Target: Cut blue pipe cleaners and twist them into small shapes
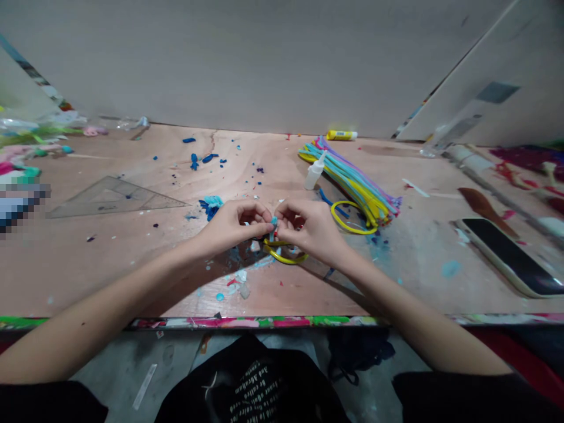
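Over the middle of the table, my left hand (240, 220) and my right hand (312, 228) meet, thumb and fingers pinched together. Between the fingertips is a small light blue piece (274, 222), held by both hands; its exact kind is too small to make out. A thin yellow loop (286, 259) hangs or lies just under the fingers, and I cannot tell whether it is joined to the piece. Something red shows partly behind my right fingers. Close beyond my left hand is a clump of light and dark blue scraps (211, 204).
Behind my right hand stand a white nozzle bottle (314, 174) and a bundle of long coloured strands (356, 185). A yellow glue stick (342, 135) lies at the back. A clear set square (117, 197) rests left; a phone (513, 257) and a brown wooden tool (484, 208) lie right.
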